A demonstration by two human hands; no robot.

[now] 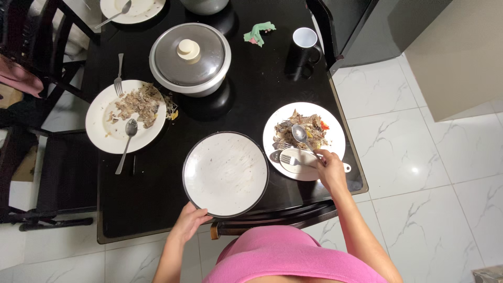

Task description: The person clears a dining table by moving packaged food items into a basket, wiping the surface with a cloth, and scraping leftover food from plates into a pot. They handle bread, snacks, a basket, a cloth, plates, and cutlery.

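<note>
Hands on two plates at once, seen from the head camera. The left hand [189,220] has its fingers curled over the near rim of the empty dark-rimmed plate [226,174], thumb on top, gripping it at the near edge of the black table [141,209]. The right hand [330,167] is closed around cutlery handles on the white plate of scraps [335,131] to the right; a spoon [299,133] sticks up from the leftovers and a fork [287,159] lies across a small saucer-like dish [296,162].

Risk, as I judge it: that empty plate sits right at the table edge, held by one rim only, so a tug could tip it off onto the tiled floor [419,157]. The right plate also sits close to the table's right edge, and a shove with the spoon could flick scraps over.

Hard to tell: whether the right fingers hold the spoon, the fork or both. The far plate [139,8] and the pot beside it are cut off at the top. The lidded cooker [189,57], black mug [304,50] and left dirty plate [123,118] sit well clear.
</note>
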